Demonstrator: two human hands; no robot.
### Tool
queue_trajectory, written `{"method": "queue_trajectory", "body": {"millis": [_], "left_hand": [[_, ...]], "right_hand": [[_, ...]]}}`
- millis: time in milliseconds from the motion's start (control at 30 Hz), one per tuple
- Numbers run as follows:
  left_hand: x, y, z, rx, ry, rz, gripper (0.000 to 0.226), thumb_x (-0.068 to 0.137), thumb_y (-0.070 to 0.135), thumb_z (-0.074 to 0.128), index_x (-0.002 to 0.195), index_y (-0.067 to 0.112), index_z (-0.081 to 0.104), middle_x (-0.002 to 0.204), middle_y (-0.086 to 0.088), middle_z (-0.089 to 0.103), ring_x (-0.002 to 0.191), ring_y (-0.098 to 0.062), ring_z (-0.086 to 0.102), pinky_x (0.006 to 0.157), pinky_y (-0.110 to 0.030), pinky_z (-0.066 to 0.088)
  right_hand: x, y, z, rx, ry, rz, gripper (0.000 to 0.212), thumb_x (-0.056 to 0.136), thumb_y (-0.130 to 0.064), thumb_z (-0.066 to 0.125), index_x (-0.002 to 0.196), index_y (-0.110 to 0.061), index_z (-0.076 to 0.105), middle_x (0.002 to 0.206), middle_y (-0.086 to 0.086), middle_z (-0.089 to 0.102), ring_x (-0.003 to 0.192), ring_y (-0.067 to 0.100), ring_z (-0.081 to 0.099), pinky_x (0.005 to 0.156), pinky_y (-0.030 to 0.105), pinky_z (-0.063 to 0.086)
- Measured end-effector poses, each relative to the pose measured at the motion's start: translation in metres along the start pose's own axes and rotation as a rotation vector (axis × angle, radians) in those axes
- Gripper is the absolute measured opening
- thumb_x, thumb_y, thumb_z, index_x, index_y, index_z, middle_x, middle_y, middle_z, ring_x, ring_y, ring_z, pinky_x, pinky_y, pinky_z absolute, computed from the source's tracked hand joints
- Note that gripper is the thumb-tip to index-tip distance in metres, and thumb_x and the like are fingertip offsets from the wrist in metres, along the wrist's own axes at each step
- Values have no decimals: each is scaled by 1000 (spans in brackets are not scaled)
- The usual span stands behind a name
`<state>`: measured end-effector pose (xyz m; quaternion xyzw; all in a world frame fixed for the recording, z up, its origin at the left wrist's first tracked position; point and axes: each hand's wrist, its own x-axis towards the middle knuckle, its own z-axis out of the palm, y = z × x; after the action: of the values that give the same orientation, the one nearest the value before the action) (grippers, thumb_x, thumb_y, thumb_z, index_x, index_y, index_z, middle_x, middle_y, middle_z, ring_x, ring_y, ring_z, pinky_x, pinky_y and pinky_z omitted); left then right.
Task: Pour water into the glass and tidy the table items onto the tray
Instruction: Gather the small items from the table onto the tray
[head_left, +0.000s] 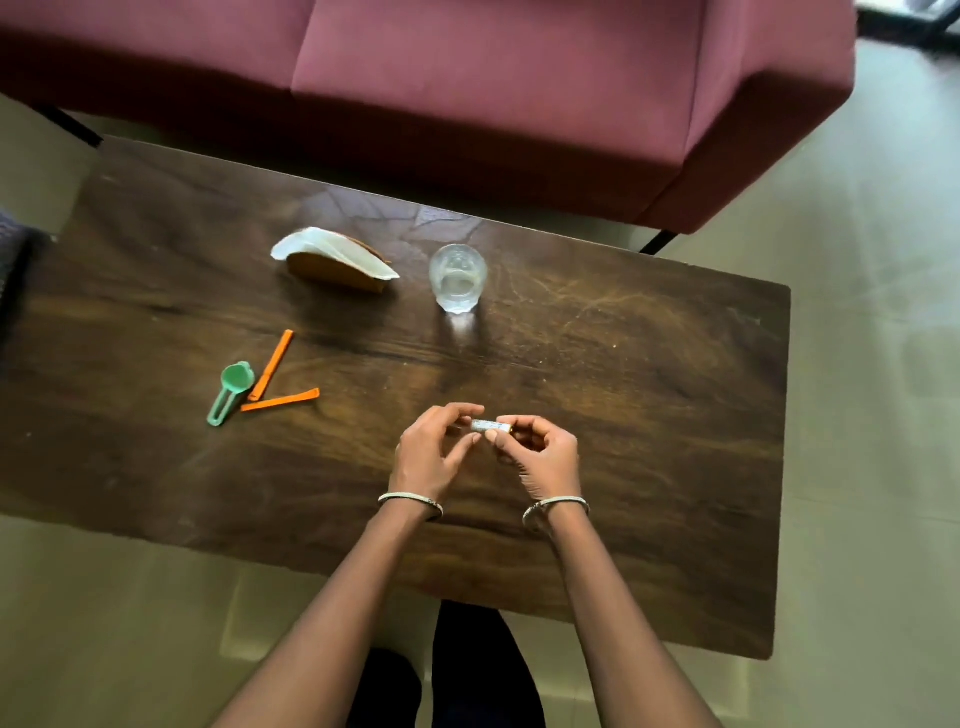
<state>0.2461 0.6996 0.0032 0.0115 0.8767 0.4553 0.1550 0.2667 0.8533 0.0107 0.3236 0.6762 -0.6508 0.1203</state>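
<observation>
Dark wooden table (649, 389), seen from above, with a maroon sofa (467, 78) along its far side.

Both hands meet over the near-middle of the table. The left hand (431, 447) has its fingers curled, thumb and fingertips pinching one end of a small tube (491, 426). The right hand (545, 457) is also curled and pinches the other end, where a gold-coloured tip shows. The tube is pale and lies roughly level between the two hands; I cannot tell whether it is clear of the tabletop. Its markings are too small to read. There is a thin metal bangle on each wrist – left (410, 499), right (558, 503).

The glass (457, 278) stands upright on the far half of the table, well apart from the hands, with some clear water in the bottom.

To its left is a wooden napkin holder (332, 270) with white napkins (332, 247) draped over it.

Nearer, on the left side, a green scoop (231, 392) lies flat, bowl end toward the sofa. Just beside it are two orange sticks – one (271, 366) angled toward the napkin holder, the other (280, 401) lying almost crosswise, their near ends close together.
</observation>
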Motion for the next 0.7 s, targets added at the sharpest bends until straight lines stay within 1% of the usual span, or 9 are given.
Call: {"method": "queue_trajectory", "body": {"millis": [100, 167, 300, 367, 433, 500, 567, 633, 700], "left_hand": [[-27, -9, -34, -26, 61, -23, 18, 84, 14, 73, 101, 21, 72, 95, 7, 71, 78, 0, 65, 76, -12, 49], [-49, -17, -59, -64, 104, -57, 15, 83, 13, 74, 96, 19, 72, 90, 9, 72, 74, 1, 65, 70, -6, 46], [-91, -37, -111, -168, 196, -111, 11, 83, 8, 74, 92, 14, 73, 84, 7, 74, 75, -6, 68, 70, -17, 52], [-113, -52, -141, -193, 236, -121, 10, 83, 9, 73, 90, 16, 74, 82, 9, 74, 75, -4, 68, 70, -16, 52], [-132, -66, -170, -191, 272, -126, 11, 83, 10, 73, 90, 19, 74, 81, 11, 74, 76, -2, 68, 69, -13, 50], [-152, -81, -201, -179, 297, -136, 13, 83, 11, 73, 92, 20, 75, 83, 10, 75, 75, -2, 69, 69, -15, 51], [-169, -93, -229, -172, 305, -155, 18, 83, 9, 73, 97, 21, 76, 85, 9, 76, 77, -5, 70, 73, -20, 54], [-185, -106, -259, -156, 322, -161, 25, 81, 6, 71, 102, 20, 75, 87, 8, 75, 76, -3, 69, 77, -19, 53], [-202, -122, -291, -153, 353, -185, 29, 81, 4, 71, 106, 19, 72, 88, 6, 75, 77, -3, 68, 80, -19, 52]], "right_hand": [[-26, -6, 29, 71, -93, 10, 14, 78, 2, 79, 86, -9, 75, 78, 12, 72, 64, 13, 62, 61, 23, 53], [-47, -9, 53, 96, -160, 15, 16, 78, 4, 78, 86, -9, 74, 76, 11, 71, 61, 11, 60, 56, 18, 51], [-91, -16, 103, 128, -266, 22, 21, 81, 3, 76, 101, -3, 74, 90, 13, 73, 73, 12, 65, 61, 17, 52], [-115, -18, 134, 118, -313, 13, 22, 83, 0, 75, 105, -4, 74, 94, 9, 75, 78, 9, 67, 63, 16, 53], [-138, -19, 165, 100, -336, -19, 19, 84, -1, 75, 102, -7, 75, 91, 5, 76, 78, 8, 67, 62, 16, 53], [-162, -20, 197, 70, -338, -56, 16, 83, -3, 76, 98, -9, 76, 91, 7, 76, 78, 10, 65, 64, 18, 52], [-181, -22, 226, 25, -325, -89, 14, 81, -8, 79, 95, -11, 77, 92, 8, 77, 77, 9, 65, 71, 24, 52], [-200, -24, 260, -6, -326, -119, 16, 80, -12, 81, 95, -9, 77, 90, 7, 76, 75, 8, 64, 77, 29, 52], [-218, -26, 296, -44, -342, -154, 17, 80, -13, 81, 95, -8, 77, 90, 8, 76, 77, 11, 65, 81, 34, 52]]}}
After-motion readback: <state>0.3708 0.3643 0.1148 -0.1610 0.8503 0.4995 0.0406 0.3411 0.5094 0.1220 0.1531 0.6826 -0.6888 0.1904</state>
